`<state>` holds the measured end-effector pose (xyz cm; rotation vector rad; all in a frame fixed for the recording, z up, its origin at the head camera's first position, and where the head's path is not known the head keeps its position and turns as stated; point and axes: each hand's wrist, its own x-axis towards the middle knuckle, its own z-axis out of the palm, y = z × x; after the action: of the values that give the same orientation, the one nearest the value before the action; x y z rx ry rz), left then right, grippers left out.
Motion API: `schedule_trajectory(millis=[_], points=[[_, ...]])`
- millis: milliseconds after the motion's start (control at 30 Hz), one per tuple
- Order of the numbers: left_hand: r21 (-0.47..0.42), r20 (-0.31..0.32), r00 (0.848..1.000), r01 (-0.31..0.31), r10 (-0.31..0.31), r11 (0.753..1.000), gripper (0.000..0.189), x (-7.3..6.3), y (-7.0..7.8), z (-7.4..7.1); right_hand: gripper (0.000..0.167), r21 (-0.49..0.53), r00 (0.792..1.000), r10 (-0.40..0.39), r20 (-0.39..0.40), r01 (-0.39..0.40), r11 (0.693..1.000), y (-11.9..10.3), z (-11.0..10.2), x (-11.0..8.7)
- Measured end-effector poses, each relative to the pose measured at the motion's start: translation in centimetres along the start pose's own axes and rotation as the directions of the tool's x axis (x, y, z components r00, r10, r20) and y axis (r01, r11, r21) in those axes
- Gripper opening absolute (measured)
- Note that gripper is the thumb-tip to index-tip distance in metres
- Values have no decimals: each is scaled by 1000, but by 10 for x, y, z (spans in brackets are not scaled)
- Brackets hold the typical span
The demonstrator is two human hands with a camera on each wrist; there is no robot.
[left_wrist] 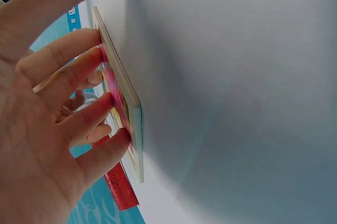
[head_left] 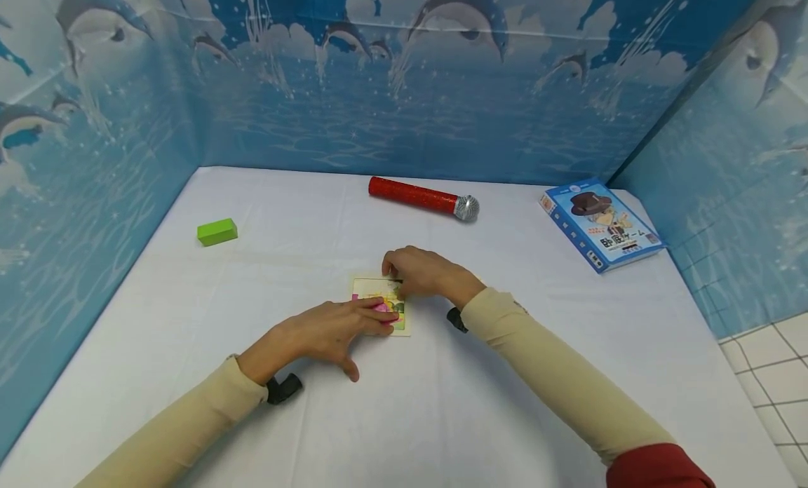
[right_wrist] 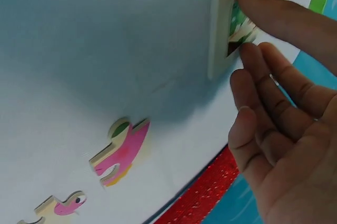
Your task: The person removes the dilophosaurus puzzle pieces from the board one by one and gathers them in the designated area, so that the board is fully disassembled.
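A small wooden picture puzzle (head_left: 366,286) lies flat on the white-covered table in the head view. My left hand (head_left: 334,327) rests on it from the near left, its spread fingers touching the pink part of the picture. In the left wrist view those fingertips meet the puzzle board (left_wrist: 136,124), with the thumb held apart. At the far right corner is my right hand (head_left: 421,270). The right wrist view shows its straight thumb (right_wrist: 279,13) pressing on the picture, the other fingers loosely bent by the board's edge. A pink puzzle piece (right_wrist: 126,148) lies loose nearby.
Another loose puzzle piece (right_wrist: 63,205) lies beyond the pink one. A red glittery microphone (head_left: 416,195) lies behind my hands. Far left sits a green block (head_left: 217,232); far right, a blue game box (head_left: 602,225). Dolphin-print cloth (head_left: 379,116) walls the table.
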<state>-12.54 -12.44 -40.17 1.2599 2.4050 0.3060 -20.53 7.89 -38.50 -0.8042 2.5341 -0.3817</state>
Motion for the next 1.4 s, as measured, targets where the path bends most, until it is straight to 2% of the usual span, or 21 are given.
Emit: schedule_trajectory(millis=[467,733,800,867,933,1067,1200,1400], points=[[-14,8,1000,4,-3,1000,84,-1,0,-4,41,-16,998,57,-37,-58,998,-9,4,0],[-27,7,1000,13,-13,1000,84,-1,1,0,40,91,998,61,26,-64,994,-6,3,2],[-21,7,1000,15,-15,1000,84,-2,0,0,39,96,999,47,25,-49,994,-6,4,1],[-13,3,1000,14,-14,1000,83,-1,0,0,40,92,1000,-2,21,0,996,-6,4,-1],[-12,4,1000,16,-16,1000,83,-2,0,0,44,42,999,-51,17,51,998,-5,3,-2],[-20,11,1000,21,-20,1000,83,-1,1,0,48,-41,985,-151,77,155,987,-2,0,-2],[-11,8,1000,9,-9,1000,83,0,0,0,44,-145,979,-172,110,187,972,-2,-5,-1],[-14,6,1000,4,-3,1000,84,0,0,-1,40,-189,976,-165,141,190,963,-6,-11,1]])
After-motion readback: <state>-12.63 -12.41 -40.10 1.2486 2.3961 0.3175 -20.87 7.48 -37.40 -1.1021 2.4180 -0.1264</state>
